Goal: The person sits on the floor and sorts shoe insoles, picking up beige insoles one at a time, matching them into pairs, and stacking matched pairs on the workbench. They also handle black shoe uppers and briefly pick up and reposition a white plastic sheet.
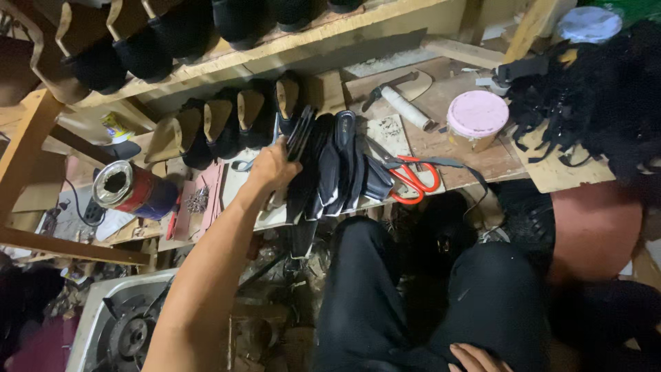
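Your left hand [274, 165] reaches out over the workbench [475, 155] and grips the leftmost of a stack of dark soles [330, 172] standing on edge near the bench's front edge. Your fingers are curled together around the top of that sole [301, 138]; it looks as if you are picking one piece out of the stack. By my judgement, lifting it free calls for a firm pinch and a pull straight toward you, so the neighbouring soles do not tip over.

Your right hand [478, 358] rests on your dark-trousered knee at the bottom of the view. Only part of it shows, and you cannot tell whether it is open or closed; it seems to hold nothing.

Just right of the stack lie red-handled scissors [413, 178]. Farther back on the bench are a hammer [396, 96] and a pink-lidded tub [476, 118]. A metal can [131, 189] lies at the left end. Behind the stack stands a row of shoes [227, 124].
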